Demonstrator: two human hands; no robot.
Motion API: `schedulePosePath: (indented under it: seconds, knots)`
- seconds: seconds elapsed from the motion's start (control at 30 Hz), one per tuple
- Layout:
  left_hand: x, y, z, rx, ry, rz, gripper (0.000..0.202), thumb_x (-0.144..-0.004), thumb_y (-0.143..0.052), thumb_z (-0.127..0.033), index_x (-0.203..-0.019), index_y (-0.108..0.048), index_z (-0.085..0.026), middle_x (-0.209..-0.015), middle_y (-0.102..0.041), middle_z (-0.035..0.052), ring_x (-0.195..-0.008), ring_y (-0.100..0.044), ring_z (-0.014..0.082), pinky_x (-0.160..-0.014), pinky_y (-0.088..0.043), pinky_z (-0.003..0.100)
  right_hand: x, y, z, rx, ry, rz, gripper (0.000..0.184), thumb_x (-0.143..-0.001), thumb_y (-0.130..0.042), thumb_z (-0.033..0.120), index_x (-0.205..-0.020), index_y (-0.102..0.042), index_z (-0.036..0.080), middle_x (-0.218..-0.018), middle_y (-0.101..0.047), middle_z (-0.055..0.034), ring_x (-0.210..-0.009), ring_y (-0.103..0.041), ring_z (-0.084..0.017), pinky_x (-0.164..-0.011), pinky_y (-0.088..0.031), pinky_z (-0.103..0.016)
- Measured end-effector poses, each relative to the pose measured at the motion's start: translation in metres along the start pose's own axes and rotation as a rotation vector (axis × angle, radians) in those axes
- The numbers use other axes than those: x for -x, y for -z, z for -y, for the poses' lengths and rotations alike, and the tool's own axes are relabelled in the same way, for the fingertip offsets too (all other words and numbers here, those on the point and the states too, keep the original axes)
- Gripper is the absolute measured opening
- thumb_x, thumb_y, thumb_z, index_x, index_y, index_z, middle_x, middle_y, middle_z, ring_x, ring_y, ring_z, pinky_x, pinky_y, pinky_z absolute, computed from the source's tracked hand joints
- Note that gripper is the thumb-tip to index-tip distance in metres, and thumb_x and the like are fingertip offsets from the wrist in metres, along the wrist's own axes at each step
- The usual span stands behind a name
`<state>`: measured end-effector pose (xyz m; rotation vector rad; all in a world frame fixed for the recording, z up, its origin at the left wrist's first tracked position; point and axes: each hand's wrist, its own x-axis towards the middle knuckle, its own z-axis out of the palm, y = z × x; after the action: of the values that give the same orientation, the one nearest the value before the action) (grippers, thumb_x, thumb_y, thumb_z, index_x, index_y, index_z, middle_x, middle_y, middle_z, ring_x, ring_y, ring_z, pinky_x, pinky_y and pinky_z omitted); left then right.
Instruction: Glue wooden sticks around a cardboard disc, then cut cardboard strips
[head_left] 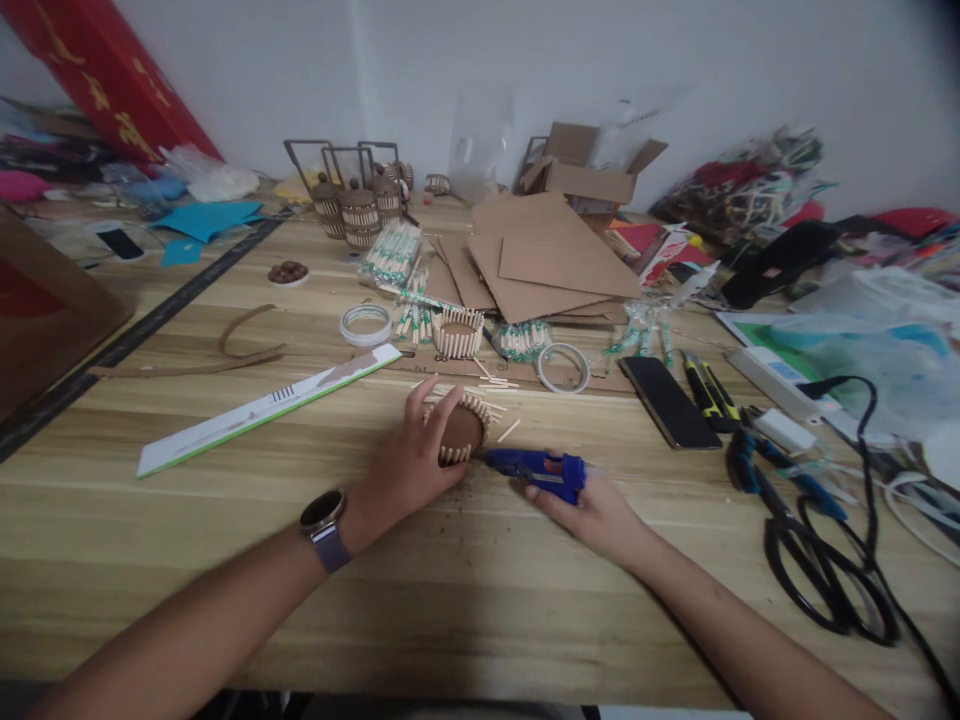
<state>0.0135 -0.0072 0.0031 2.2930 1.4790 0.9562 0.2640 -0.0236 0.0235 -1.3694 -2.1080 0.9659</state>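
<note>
My left hand, with a watch on its wrist, grips a round cardboard base edged with short upright wooden sticks. Its thumb is at the near side and the fingers reach over the left side. My right hand is wrapped round a blue glue gun. The gun's nozzle points left, at the near right edge of the stick ring; whether it touches is too small to tell. Loose wooden sticks lie just behind and right of the ring. A finished-looking stick ring stands farther back.
Behind lie cardboard sheets, tape rolls and bundled sticks. Small lidded buckets stand at the back. On the right are a phone, yellow cutters and large scissors. A white-green strip lies left.
</note>
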Motion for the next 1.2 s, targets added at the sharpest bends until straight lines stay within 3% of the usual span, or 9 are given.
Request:
schedulePosePath:
  seconds: [0.93,1.2]
  knots:
    - [0.0005,0.0005,0.0007,0.0,0.01,0.007,0.094,-0.07,-0.079,-0.012,-0.147,-0.029,-0.028,-0.153,-0.025,0.0161,-0.144,-0.031,0.0383,-0.107,-0.047,0.055,0.0,-0.0036,0.0006,0.022,0.019,-0.03,0.027,-0.087,-0.055,0.044,-0.085,-0.067,0.021,-0.085,-0.071,-0.0067,-0.081,-0.068,-0.024,-0.076,-0.055,-0.034]
    - [-0.0002,0.0016,-0.0001,-0.004,0.01,0.022,0.093,-0.071,-0.078,-0.012,-0.148,-0.027,-0.028,-0.153,-0.024,0.017,-0.144,-0.032,0.0387,-0.109,-0.045,0.057,0.0008,-0.0032,0.0,0.058,0.012,-0.034,0.027,-0.088,-0.055,0.043,-0.09,-0.07,0.021,-0.084,-0.071,-0.006,-0.085,-0.068,-0.025,-0.077,-0.055,-0.034]
